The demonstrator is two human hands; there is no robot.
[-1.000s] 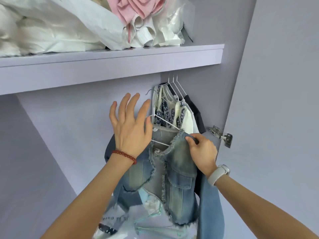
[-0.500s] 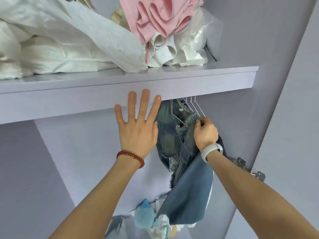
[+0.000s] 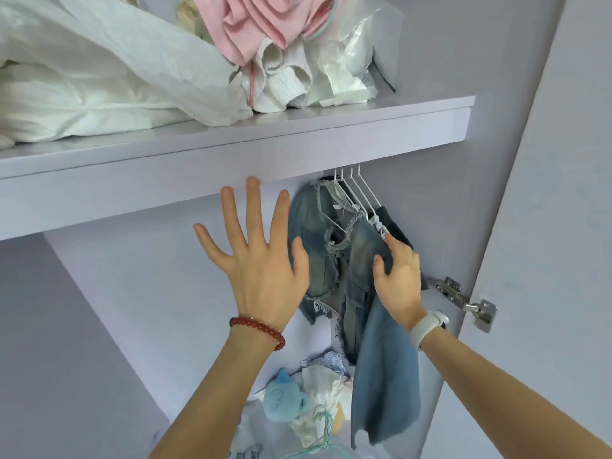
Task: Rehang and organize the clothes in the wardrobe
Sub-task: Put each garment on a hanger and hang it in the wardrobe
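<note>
Looks like somebody's bedroom closet at home, a built-in wardrobe in pale lilac. A shelf [image 3: 231, 144] runs across the upper half of the frame, piled with white bedding [image 3: 99, 77] and a pink garment [image 3: 261, 24]. Just under it, centre right, white wire hangers [image 3: 356, 193] carry a frayed denim vest [image 3: 331, 260]. A metal door hinge [image 3: 463, 298] shows at the right, and a blue plush toy [image 3: 281, 397] lies in the jumble at the bottom.
</note>
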